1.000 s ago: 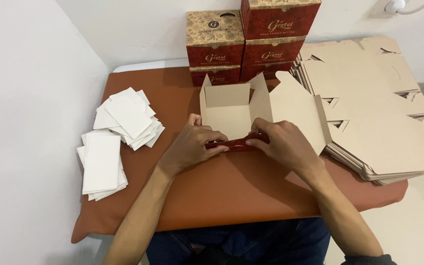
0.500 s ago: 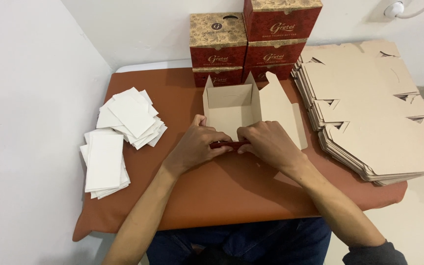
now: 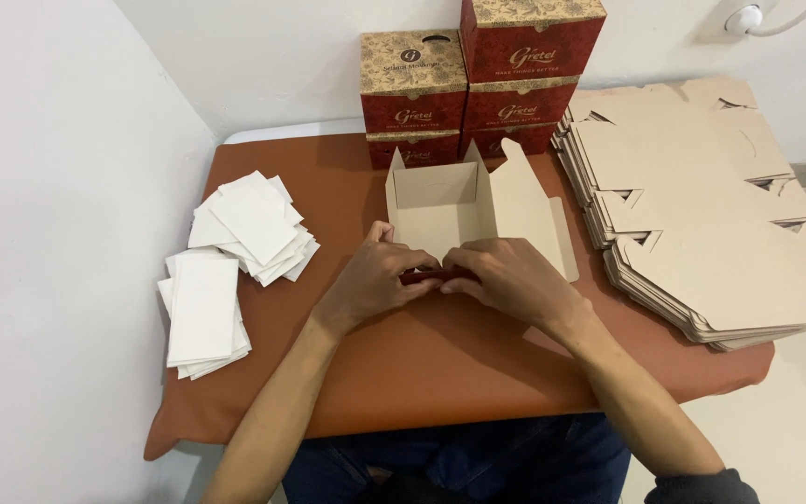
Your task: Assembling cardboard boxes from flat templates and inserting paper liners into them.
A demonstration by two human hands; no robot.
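A half-folded cardboard box (image 3: pixel 440 210) lies open on the brown table (image 3: pixel 440 364), its tan inside facing up and a long flap spread to the right. My left hand (image 3: pixel 375 280) and my right hand (image 3: pixel 506 275) meet at its near edge. Both press and pinch the red front flap (image 3: pixel 431 276), of which only a thin strip shows between my fingers.
Two piles of white paper sheets (image 3: pixel 235 257) lie on the left of the table. A tall stack of flat unfolded box blanks (image 3: pixel 701 215) fills the right side. Several finished red and gold boxes (image 3: pixel 478 79) are stacked against the back wall.
My hands have drawn closer together along the box's near flap. The view has shifted slightly, with the box sitting a little higher in the frame.
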